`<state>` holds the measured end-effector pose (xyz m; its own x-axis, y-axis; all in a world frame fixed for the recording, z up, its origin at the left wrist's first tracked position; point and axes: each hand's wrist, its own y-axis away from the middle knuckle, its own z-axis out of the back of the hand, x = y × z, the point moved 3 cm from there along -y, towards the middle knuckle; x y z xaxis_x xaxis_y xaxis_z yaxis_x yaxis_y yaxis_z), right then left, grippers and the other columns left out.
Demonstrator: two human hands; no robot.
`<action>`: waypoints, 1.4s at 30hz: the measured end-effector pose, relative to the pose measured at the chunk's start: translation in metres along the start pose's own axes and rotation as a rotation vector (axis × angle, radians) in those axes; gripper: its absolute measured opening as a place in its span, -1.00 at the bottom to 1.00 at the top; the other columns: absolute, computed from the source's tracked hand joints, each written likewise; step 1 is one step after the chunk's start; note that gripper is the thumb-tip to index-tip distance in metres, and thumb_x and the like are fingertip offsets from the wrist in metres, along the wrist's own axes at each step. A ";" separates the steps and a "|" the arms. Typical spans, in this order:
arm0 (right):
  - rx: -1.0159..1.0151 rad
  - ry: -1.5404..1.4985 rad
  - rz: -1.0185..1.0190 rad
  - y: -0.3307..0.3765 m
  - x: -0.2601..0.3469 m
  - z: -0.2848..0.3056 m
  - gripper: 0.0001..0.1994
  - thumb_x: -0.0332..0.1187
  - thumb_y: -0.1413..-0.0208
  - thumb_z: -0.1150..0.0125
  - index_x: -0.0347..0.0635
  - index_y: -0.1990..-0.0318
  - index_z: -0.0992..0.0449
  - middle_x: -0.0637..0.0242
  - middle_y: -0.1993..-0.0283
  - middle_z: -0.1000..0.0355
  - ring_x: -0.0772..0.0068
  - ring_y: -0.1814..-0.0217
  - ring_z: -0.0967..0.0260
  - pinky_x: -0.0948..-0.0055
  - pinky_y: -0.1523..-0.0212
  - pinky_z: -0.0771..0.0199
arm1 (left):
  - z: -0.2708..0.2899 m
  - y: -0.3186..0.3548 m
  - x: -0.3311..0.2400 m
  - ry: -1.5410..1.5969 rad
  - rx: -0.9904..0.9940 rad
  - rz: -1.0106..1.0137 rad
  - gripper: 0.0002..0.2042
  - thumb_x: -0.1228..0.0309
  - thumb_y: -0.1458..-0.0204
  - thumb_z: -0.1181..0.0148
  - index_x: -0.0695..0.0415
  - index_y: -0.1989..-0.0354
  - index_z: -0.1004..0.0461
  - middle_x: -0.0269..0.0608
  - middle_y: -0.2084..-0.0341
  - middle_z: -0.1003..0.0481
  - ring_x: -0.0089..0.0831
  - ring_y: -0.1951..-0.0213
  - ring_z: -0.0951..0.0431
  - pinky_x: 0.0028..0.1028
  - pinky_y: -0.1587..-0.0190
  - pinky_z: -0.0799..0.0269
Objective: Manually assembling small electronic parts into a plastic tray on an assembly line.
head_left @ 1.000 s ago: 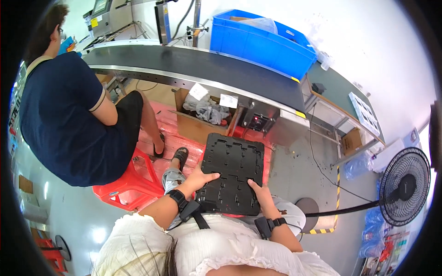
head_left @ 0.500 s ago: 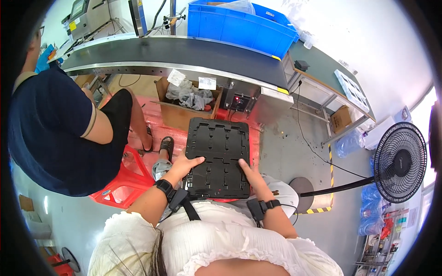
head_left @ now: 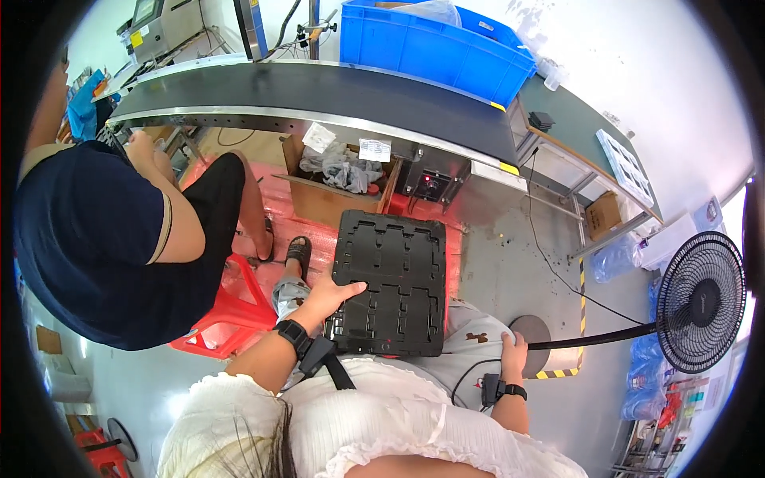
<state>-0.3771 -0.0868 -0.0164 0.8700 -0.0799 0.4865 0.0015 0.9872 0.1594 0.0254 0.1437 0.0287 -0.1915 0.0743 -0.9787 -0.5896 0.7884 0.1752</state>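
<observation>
One black tray [head_left: 398, 271] is pinched at its left edge by the left hand [head_left: 325, 298]; right of the tray, the right hand [head_left: 514, 355] is rested against grey trousers [head_left: 468, 344], its closure indiscernible.

Angles left forearm [head_left: 261, 357] forward and inward, points thumb [head_left: 354, 288] of left hand [head_left: 328, 298] rightward, holds right hand [head_left: 514, 356] lower and well apart

Black-free layout: a tray [head_left: 389, 275] over the wearer's lap [head_left: 470, 338]; beyond it, a carton [head_left: 327, 203] below a conveyor [head_left: 319, 88]; seated co-worker [head_left: 96, 247] left, fan [head_left: 701, 301] right.
</observation>
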 end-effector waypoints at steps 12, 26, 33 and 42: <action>0.006 0.149 -0.028 0.006 0.007 0.013 -0.43 0.02 0.03 -0.11 -0.12 -0.09 -0.39 -0.03 -0.10 -0.28 -0.16 -0.10 -0.26 0.10 -0.14 -0.22 | -0.002 0.003 -0.001 0.016 -0.008 -0.001 -0.42 0.41 0.13 -0.36 0.33 -0.07 -0.25 -0.11 0.11 -0.46 -0.36 0.09 -0.47 -0.42 0.01 -0.38; -0.025 0.072 -0.039 0.001 -0.004 0.003 -0.46 0.01 0.07 -0.14 -0.13 -0.02 -0.46 -0.03 -0.05 -0.33 -0.09 -0.10 -0.29 0.13 -0.11 -0.27 | -0.002 0.005 -0.009 -0.016 -0.049 0.008 -0.38 0.37 0.14 -0.39 0.38 -0.07 -0.23 -0.08 0.10 -0.45 -0.35 0.06 -0.46 -0.42 -0.01 -0.38; -0.022 0.032 -0.009 -0.002 -0.001 0.002 -0.46 -0.01 0.07 -0.14 -0.16 -0.02 -0.45 -0.04 -0.05 -0.33 -0.08 -0.11 -0.29 0.15 -0.11 -0.27 | 0.000 0.002 0.002 -0.048 -0.007 0.010 -0.37 0.36 0.12 -0.37 0.33 -0.11 -0.22 -0.11 0.07 -0.43 -0.37 0.03 -0.44 -0.43 -0.04 -0.33; -0.025 0.057 -0.037 0.005 -0.002 0.010 -0.46 -0.02 0.08 -0.15 -0.15 -0.02 -0.46 -0.05 -0.04 -0.33 -0.10 -0.09 -0.30 0.15 -0.10 -0.28 | 0.002 -0.005 0.013 -0.033 0.013 -0.040 -0.40 0.35 0.08 -0.34 0.30 -0.11 -0.23 -0.16 0.07 -0.43 -0.40 0.04 -0.42 -0.44 -0.06 -0.31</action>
<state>-0.3839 -0.0834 -0.0081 0.8958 -0.1095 0.4307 0.0464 0.9869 0.1545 0.0274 0.1424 0.0154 -0.1416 0.0621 -0.9880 -0.5862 0.7990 0.1343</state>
